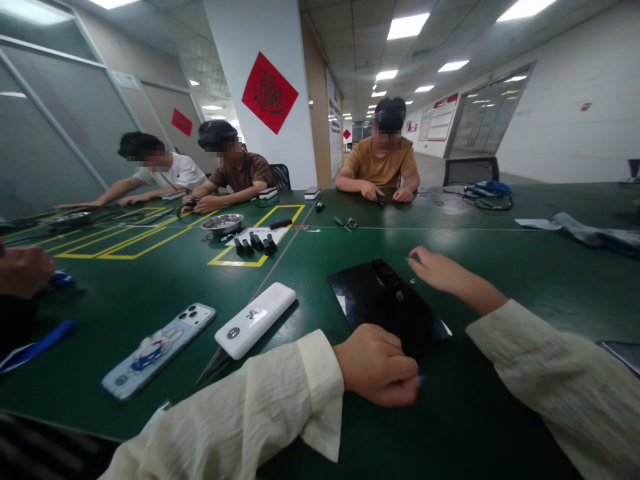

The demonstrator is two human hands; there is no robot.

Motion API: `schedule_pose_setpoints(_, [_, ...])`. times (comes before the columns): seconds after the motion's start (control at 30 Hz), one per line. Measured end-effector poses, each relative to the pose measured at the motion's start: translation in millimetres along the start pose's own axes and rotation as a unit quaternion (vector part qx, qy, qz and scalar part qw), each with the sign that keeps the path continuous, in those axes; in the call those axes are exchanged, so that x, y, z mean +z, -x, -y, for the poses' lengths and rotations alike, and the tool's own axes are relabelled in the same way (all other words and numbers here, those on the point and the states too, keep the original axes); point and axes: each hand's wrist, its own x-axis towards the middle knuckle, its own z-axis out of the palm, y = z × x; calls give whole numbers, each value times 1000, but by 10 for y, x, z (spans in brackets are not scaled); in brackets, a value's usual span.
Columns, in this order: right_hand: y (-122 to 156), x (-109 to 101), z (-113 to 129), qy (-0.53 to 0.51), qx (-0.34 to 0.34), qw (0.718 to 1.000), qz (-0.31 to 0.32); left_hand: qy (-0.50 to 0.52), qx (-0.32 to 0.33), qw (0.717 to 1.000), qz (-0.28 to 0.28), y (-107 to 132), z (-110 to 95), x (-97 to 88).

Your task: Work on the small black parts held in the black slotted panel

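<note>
A black flat panel [350, 287] lies on the green table, with a raised black part [387, 277] on it. At the panel's near edge is my left hand [383, 367], back upward and fingers curled in; whatever they may hold is hidden. My right hand [440, 273] is beyond the panel's right side, palm down, its fingers reaching left and apart. A tiny white piece [413, 281] lies just below its fingertips. A small light-coloured bit [399, 295] shows on the raised part.
Left of my hands lie a white power bank [256, 320] and a phone [159, 350]. Farther off are several black cylindrical parts [256, 243], a metal bowl [223, 224] and a screwdriver [343, 224]. Co-workers sit across the table; another person's hand [25, 270] is at far left.
</note>
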Motion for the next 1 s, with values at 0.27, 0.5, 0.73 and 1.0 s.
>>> schedule_pose_setpoints(0.27, [-92,267,-111,76,41,996,30,-6,5,1000,17,-19,-3,-10])
schedule_pose_setpoints(0.5, [-98,264,-83,74,22,997,29,-9,2,1000,23,-1,3,3])
schedule_pose_setpoints(0.73, [95,-132,15,-45,-61,996,50,42,-123,991,-11,15,80,-36])
schedule_pose_setpoints(1.0, [678,-482,443,-153,-235,956,89,316,-323,888,-87,61,108,-28])
